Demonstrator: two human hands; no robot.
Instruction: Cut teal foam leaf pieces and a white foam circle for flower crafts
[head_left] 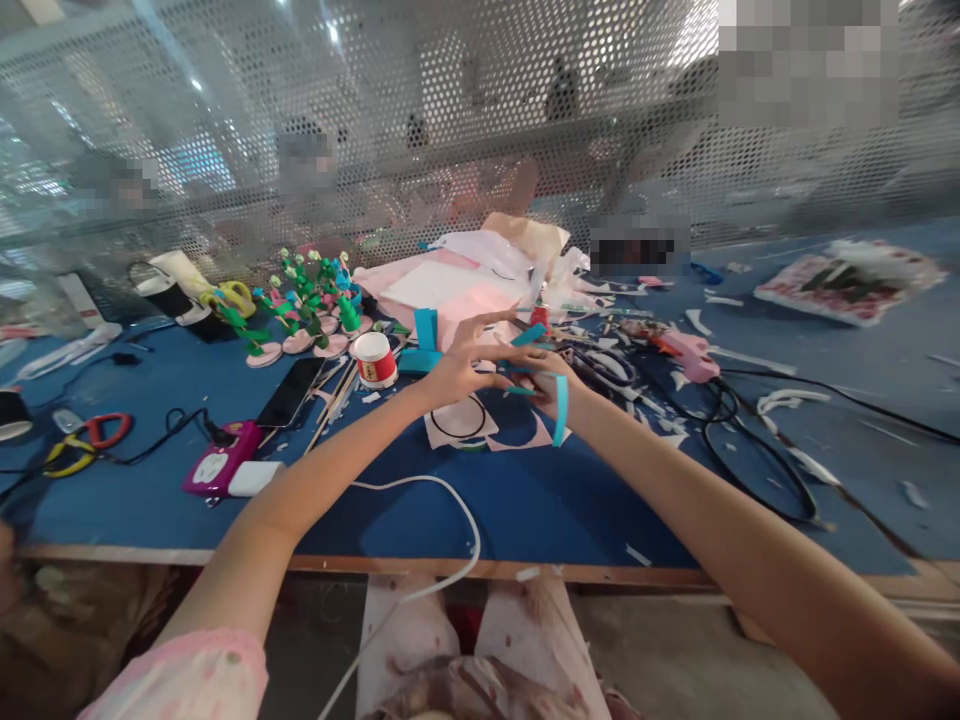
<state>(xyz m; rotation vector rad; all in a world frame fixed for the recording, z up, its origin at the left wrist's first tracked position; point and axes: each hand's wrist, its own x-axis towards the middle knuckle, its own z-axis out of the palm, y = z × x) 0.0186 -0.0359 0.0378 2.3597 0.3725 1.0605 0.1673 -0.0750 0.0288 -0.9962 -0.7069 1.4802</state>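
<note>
Both of my hands meet above the middle of the table. My left hand (466, 362) has its fingers stretched out and apart, reaching to the fingers of my right hand (553, 378). My right hand is closed on several blue paper strips. One blue strip (560, 412) hangs across the back of that hand, and others stick out between its fingers. Just left of the hands lie more blue strips (426, 330), bundled on the table. Below them is a pale paper piece with a black circle (459, 416). The fingertips partly overlap, so the exact contact is hidden.
A red-and-white cup (375, 360), small green craft plants (315, 300) and a black phone (292, 392) stand or lie left. A purple power socket (225, 458) feeds a white cable. Right are a pink glue gun (688, 352), black cords and paper scraps. A perforated screen (480, 110) rises behind.
</note>
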